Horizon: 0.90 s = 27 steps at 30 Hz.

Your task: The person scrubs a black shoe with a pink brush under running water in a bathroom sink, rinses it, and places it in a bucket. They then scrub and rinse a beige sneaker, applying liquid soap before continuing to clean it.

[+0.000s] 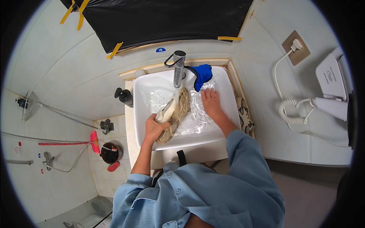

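Observation:
My left hand (156,128) grips a beige shoe (182,109) near its lower end, in the white washbasin (137,114). Water runs from the chrome faucet (179,71) onto the shoe, whose patterned sole faces right. At the basin's right side, my right hand (211,101) is spread over the water with nothing held in it. Just above its fingertips, a wet blue cloth (203,75) with dark edging hangs over the basin's back ledge. Moving water covers part of the basin floor.
A dark pump bottle (124,97) stands left of the basin. Another shoe (245,116) lies between the basin and the right wall. A hair dryer (330,107) with a coiled cord hangs at the right. A dark bucket (111,154) stands on the floor at the left.

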Each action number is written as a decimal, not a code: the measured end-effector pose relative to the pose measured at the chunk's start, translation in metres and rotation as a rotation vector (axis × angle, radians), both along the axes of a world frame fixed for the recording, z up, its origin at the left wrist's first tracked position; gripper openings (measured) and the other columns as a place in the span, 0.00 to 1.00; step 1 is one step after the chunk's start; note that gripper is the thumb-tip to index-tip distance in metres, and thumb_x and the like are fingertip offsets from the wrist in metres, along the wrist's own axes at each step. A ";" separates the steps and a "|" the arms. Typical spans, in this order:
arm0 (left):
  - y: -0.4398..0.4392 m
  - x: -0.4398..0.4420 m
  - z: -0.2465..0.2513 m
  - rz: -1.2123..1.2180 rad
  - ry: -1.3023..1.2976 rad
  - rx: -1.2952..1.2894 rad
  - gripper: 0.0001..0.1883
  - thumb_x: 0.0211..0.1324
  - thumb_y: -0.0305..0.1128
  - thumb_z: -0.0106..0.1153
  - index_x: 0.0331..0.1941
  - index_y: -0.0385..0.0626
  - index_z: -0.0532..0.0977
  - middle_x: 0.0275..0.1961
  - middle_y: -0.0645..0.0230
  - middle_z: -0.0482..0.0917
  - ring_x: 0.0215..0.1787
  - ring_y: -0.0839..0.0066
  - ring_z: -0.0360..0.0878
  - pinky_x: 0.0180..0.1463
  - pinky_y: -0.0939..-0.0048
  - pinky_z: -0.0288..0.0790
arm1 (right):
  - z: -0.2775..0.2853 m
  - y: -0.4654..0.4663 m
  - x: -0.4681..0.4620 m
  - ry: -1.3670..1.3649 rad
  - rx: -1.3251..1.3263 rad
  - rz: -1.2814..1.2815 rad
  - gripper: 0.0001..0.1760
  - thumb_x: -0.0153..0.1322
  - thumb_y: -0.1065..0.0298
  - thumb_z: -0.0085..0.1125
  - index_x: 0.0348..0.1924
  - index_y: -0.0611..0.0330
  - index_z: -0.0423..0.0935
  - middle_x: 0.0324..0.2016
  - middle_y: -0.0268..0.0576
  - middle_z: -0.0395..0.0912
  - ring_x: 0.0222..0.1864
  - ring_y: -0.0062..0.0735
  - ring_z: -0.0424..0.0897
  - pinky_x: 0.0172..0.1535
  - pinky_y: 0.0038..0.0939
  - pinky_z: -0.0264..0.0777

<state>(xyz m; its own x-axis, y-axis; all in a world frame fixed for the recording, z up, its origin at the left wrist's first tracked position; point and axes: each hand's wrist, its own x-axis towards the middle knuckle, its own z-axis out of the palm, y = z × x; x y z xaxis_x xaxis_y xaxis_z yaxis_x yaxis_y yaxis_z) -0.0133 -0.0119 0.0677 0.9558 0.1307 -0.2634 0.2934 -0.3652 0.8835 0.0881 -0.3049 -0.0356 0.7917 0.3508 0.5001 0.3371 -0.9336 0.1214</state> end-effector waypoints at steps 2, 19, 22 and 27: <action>0.008 -0.005 0.001 0.011 0.018 -0.102 0.26 0.37 0.30 0.73 0.44 0.32 0.78 0.38 0.59 0.85 0.36 0.72 0.84 0.43 0.70 0.77 | -0.003 0.007 -0.005 -0.075 -0.081 0.059 0.20 0.70 0.69 0.50 0.54 0.64 0.75 0.53 0.54 0.72 0.60 0.53 0.70 0.61 0.50 0.62; 0.031 -0.008 -0.022 0.240 -0.068 -0.907 0.23 0.46 0.26 0.66 0.50 0.36 0.78 0.43 0.62 0.85 0.41 0.72 0.84 0.49 0.71 0.77 | -0.002 0.046 -0.026 0.386 0.131 0.491 0.12 0.67 0.72 0.53 0.42 0.64 0.76 0.44 0.45 0.70 0.50 0.43 0.70 0.55 0.41 0.67; 0.030 -0.010 -0.025 0.287 -0.045 -0.950 0.24 0.47 0.26 0.65 0.52 0.36 0.77 0.45 0.62 0.84 0.43 0.71 0.84 0.51 0.70 0.77 | 0.004 0.043 -0.024 0.402 0.188 0.520 0.10 0.67 0.71 0.53 0.41 0.63 0.76 0.43 0.46 0.70 0.49 0.44 0.71 0.53 0.42 0.69; 0.031 -0.008 -0.026 0.281 -0.028 -0.945 0.24 0.49 0.27 0.62 0.54 0.36 0.76 0.47 0.60 0.84 0.46 0.70 0.83 0.53 0.70 0.77 | 0.013 0.043 -0.027 0.541 0.339 0.465 0.09 0.67 0.70 0.54 0.39 0.62 0.75 0.41 0.46 0.70 0.48 0.45 0.72 0.50 0.43 0.72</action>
<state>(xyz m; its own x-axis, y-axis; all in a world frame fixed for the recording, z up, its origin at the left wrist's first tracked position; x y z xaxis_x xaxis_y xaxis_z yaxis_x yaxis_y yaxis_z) -0.0215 0.0193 0.0418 0.9297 0.1017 -0.3540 0.2357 0.5741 0.7841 0.0611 -0.2617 -0.0224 0.7648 0.6031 0.2266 0.6333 -0.6389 -0.4368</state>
